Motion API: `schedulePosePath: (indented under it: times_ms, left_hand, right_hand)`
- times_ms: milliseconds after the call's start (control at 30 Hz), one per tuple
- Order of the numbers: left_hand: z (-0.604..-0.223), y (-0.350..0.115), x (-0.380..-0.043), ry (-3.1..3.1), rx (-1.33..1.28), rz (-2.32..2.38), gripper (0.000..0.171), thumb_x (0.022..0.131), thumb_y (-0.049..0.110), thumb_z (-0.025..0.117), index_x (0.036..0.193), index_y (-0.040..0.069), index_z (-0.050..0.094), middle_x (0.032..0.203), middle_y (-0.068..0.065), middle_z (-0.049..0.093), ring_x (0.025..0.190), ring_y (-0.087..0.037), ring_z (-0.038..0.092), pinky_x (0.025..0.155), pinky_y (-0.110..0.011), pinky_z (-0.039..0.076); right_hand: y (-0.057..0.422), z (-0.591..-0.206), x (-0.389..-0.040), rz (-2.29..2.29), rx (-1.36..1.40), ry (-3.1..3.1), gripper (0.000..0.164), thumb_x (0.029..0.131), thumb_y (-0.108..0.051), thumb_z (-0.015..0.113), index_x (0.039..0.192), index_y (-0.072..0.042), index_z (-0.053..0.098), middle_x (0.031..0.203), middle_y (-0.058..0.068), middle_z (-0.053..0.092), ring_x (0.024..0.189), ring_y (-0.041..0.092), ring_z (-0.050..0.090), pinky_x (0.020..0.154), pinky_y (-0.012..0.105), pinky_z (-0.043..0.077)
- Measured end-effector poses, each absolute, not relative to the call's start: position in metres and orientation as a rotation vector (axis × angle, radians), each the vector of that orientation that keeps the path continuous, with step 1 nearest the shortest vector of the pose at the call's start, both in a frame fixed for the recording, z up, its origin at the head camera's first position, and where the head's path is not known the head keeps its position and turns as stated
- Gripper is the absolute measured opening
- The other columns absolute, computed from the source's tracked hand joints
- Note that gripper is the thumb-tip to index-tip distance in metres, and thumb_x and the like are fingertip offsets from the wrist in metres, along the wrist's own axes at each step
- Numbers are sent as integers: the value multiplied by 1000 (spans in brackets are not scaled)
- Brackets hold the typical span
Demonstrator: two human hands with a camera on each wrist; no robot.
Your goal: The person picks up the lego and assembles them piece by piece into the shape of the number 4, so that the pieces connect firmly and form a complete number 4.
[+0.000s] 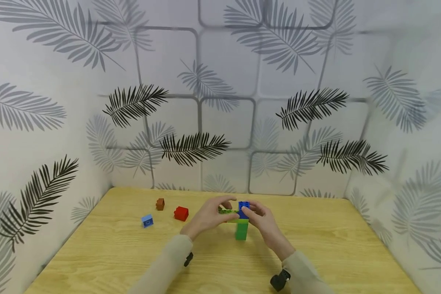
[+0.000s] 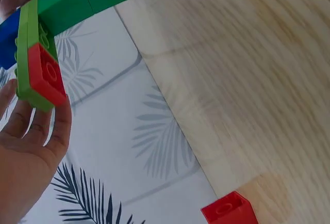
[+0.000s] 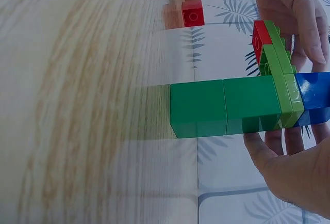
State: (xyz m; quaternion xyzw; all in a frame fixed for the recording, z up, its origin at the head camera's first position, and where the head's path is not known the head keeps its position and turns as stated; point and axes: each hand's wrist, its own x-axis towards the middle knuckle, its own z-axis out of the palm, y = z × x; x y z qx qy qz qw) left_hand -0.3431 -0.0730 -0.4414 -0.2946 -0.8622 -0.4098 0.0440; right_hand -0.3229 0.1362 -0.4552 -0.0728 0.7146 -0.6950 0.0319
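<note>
Brick tower point(image 1: 242, 223), upright on the table point(image 1: 316, 228), between opposing fingertips. Well left of the fingers: light blue brick point(image 1: 147, 221), then brown brick point(image 1: 160, 204) a bit farther out, then loose red brick point(image 1: 181, 213), nearest the left wrist. Best to keep sleeves clear of all three.

Left hand point(image 1: 207, 214): grasping, thumb and fingers pinched about the free end of the lime beam point(image 3: 277, 60). Hanging red brick point(image 2: 47, 74) under that beam, right at those fingertips. Probably worth propping the beam level here, since any downward push could lever the whole stack over.

Right of the left fingertips: two green bricks point(image 3: 198, 109), stacked as a column below the lime. Keep vertical, no sideways shove.

Directly above the column: blue brick point(image 3: 313, 92), held between right thumb and fingers. Touching the lime; fully seated or not, cannot tell. Right hand point(image 1: 265, 223): grasping that blue brick from the far right. Likely best to square edges first, press straight down over the column, then loosen fingers gently.
</note>
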Motion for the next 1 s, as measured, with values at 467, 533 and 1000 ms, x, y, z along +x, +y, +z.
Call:
schedulePosePath:
  times_ms: [467,533,1000]
  left_hand:
    - [-445,-111,-344,-2582,-708,-1388,18,95,36,65,108,27,73,102,9,70,95,-11,62,82,-32,51]
    - [-445,-119,-345,-2576,-671,-1400,16,95,32,65,108,26,73,104,7,71,94,-12,63,80,-33,52]
    - [-451,-178,-357,-2621,-585,-1409,24,93,9,66,117,9,70,109,-6,71,104,-24,64,88,-40,54]
  right_hand:
    - [136,-456,-323,-2175,-196,2172,53,94,-29,67,139,-5,53,123,10,62,112,19,60,106,50,44]
    - [137,-456,-322,-2175,-201,2173,53,94,-29,67,139,-5,54,122,9,62,110,18,60,106,49,44]
    - [138,-457,-323,-2169,-207,2174,55,94,-29,67,140,-4,52,126,12,60,110,17,60,106,50,44]
